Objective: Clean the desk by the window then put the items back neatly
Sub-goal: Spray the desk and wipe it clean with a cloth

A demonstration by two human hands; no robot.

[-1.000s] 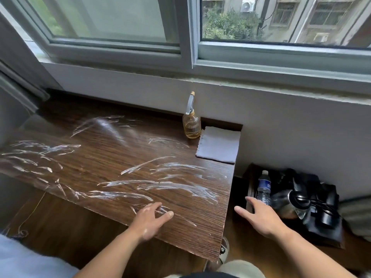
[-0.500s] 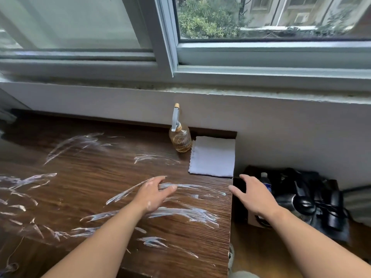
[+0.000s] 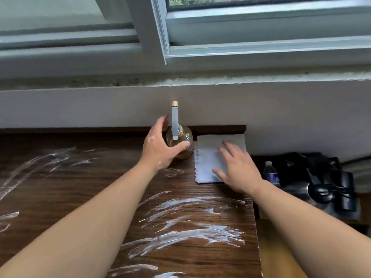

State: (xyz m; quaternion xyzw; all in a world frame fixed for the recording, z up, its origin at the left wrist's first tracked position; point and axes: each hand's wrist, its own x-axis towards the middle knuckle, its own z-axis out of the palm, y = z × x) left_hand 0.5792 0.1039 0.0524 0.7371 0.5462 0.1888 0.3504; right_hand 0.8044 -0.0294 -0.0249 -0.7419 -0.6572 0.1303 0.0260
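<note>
head view looks down past a grey window frame, which runs above and behind the spray bottle. the dark wood table carries that bottle at its far edge, against the wall. white smears streak the wood nearer the person than the bottle and also off to its left. a heap of black items sits lower down, well to the bottle's right, beyond the table's end. a pale cloth lies flat just right of the bottle, its edge touching or nearly touching the glass. the right hand is over that cloth, fingers straight and spread, holding nothing; it is blurred, so i cannot tell whether it presses down. the left hand curls round the bottle's amber body, thumb across the front, fingers behind. a small water bottle stands upright further right, beside the black heap.
</note>
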